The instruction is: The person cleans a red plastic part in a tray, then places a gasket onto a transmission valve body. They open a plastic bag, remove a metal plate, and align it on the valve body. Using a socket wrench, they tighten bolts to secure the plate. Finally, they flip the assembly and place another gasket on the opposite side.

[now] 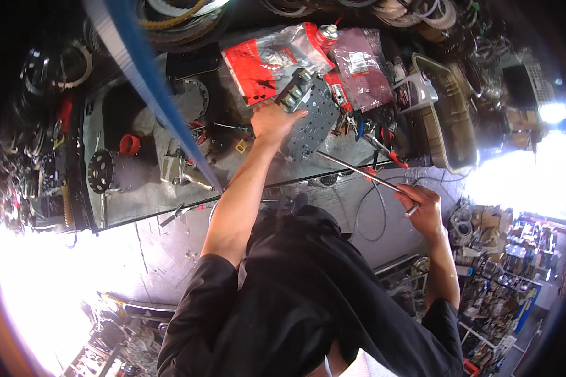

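Observation:
A grey valve body [314, 118], flat and dotted with many holes, lies on the metal workbench [233, 168]. A block with several cylindrical parts [294, 93] sits at its upper left. My left hand [274, 120] grips the valve body's left edge by that block, thumb stretched across the face; the other fingers are partly hidden. Over the front edge of the bench, my right hand [423, 206] is closed round a long thin metal rod [358, 171]. The rod's far end reaches the lower right edge of the valve body; whether it touches cannot be told.
Behind lie a red-and-clear plastic bag [251, 70], a spray can [327, 36] and a pink package [361, 69]. Pliers [346, 124] lie right of the valve body, near a deep metal pan [446, 119]. A blue strap [151, 81] crosses the left side.

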A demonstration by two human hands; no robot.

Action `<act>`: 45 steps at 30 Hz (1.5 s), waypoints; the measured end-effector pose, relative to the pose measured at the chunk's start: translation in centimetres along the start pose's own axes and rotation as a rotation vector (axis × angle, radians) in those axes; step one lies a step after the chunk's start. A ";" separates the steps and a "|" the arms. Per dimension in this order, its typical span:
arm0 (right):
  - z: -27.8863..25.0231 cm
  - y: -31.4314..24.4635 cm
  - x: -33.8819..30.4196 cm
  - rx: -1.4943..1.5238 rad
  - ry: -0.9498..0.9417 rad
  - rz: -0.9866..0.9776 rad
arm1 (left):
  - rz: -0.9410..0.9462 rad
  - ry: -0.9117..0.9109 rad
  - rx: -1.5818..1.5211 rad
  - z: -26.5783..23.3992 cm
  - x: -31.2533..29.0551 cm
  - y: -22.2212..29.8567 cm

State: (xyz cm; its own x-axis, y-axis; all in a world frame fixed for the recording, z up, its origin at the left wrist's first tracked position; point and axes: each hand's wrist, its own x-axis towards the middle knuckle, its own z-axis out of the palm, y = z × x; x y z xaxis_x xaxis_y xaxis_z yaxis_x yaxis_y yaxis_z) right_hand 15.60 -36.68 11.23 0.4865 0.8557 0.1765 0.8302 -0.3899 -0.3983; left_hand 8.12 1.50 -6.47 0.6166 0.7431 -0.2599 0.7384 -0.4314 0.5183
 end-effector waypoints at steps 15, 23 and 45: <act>3.9 3.7 -4.5 0.060 0.034 -0.133 | -0.081 -0.032 0.210 -1.0 -0.2 1.9; 3.1 4.1 -2.7 0.082 0.009 -0.276 | -0.085 -0.104 0.254 -1.3 0.3 2.0; 3.8 -1.6 0.9 -0.124 0.086 0.051 | 0.096 -0.072 0.051 -1.1 1.2 0.7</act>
State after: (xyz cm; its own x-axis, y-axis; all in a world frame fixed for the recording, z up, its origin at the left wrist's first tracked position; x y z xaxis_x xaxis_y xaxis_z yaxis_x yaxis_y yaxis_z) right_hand 13.68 -34.04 8.60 0.5460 0.8034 0.2375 0.8285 -0.4757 -0.2955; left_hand 9.10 2.65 -5.46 0.7020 0.6592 -0.2696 0.6867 -0.5260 0.5018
